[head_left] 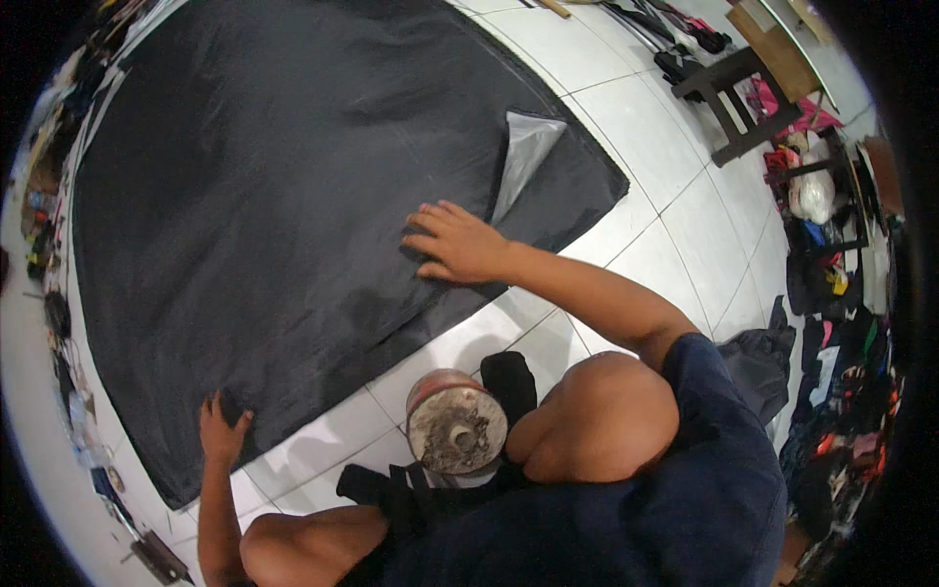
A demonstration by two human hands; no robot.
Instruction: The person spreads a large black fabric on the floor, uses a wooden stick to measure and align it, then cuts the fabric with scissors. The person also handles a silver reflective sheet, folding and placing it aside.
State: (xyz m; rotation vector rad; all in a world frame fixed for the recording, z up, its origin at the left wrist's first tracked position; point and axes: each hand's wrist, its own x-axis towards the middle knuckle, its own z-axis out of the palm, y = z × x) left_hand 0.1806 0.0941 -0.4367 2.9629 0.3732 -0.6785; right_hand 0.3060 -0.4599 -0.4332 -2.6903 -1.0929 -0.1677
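A large sheet of black fabric is spread over the white floor in front of me, with creases near its front edge. At its right side a flap is turned back and shows a silver-grey underside. My right hand lies palm down on the fabric, fingers spread, just left of that flap. Close to the near left corner, my left hand rests at the front edge with thumb and fingers apart. A dark patch sits between them; whether it is shadow, fabric or a small object I cannot make out.
Between my knees stands a round, dirty weight-like object with a reddish side. White floor tiles show around the fabric. A dark wooden stool is at the far right. Piles of cloth and bags line the right side.
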